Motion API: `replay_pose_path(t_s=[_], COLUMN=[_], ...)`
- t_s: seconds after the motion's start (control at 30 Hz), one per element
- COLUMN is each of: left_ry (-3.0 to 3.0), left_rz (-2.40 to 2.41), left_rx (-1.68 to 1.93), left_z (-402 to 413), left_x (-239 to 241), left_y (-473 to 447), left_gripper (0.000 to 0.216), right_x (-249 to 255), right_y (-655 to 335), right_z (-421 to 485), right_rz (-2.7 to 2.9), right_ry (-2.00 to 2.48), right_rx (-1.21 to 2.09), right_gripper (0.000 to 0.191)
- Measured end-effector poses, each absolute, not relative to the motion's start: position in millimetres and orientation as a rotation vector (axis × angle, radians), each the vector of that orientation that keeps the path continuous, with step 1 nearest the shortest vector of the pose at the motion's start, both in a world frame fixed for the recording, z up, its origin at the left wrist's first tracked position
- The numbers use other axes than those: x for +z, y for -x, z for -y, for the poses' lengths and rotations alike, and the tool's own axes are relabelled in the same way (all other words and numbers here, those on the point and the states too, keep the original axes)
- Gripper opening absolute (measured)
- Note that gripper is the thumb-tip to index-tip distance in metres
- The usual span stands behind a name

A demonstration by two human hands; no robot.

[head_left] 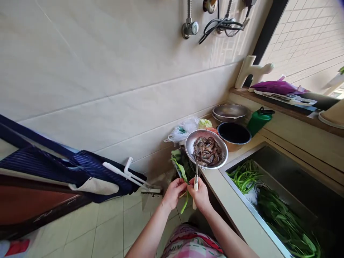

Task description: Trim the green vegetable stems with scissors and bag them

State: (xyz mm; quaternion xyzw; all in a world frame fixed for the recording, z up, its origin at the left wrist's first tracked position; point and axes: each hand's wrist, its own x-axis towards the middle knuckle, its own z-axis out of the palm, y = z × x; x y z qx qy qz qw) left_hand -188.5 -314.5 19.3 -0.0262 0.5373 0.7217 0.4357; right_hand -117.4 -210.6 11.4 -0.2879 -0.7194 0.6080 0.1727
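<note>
Below and left of the shrimp colander [187, 145], the left hand [174, 191] pinches a leafy green stalk [180, 171]. Its leaves reach the colander's left rim. Directly below the colander, the right hand [201, 196] grips a white-handled knife [196, 175], blade pointing up.

Left hand [174, 191]: raised before the body, fingers pinched shut, thumb uppermost.
Right hand [200, 195]: just beside the left, closed in a fist, knuckles apparently turned outward.
Forearms [150, 233]: bare, converging upward toward the hands.
</note>
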Motion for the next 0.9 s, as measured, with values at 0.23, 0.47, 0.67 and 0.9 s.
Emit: replay_pose_path(t_s=[0.23, 0.47, 0.67, 0.9], left_ry=[0.033, -0.178, -0.161, -0.147], left_rz=[-1.378, -1.801, -1.813, -1.681], left_rx=[1.830, 1.834, 1.918, 2.074], left_z=[319.5, 342.1, 365.3, 374.5], left_x=[7.4, -6.2, 3.6, 11.5], left_y=[204.8, 227.1, 236.2, 236.1], left_gripper=[0.029, 0.021, 0.025, 0.028], right_x=[7.3, 13.9, 0.3, -34.1], right_y=[135.2, 153.6, 188.4, 223.4], right_z=[208.8, 190.0, 194.8, 203.0], right_rz=[2.006, 2.254, 2.683, 2.874], right_ry=[0.900, 0.678, 0.620, 0.845], right_rx=[1.688, 1.271, 0.803, 0.592], right_gripper=[0.013, 0.007, 0.014, 0.032])
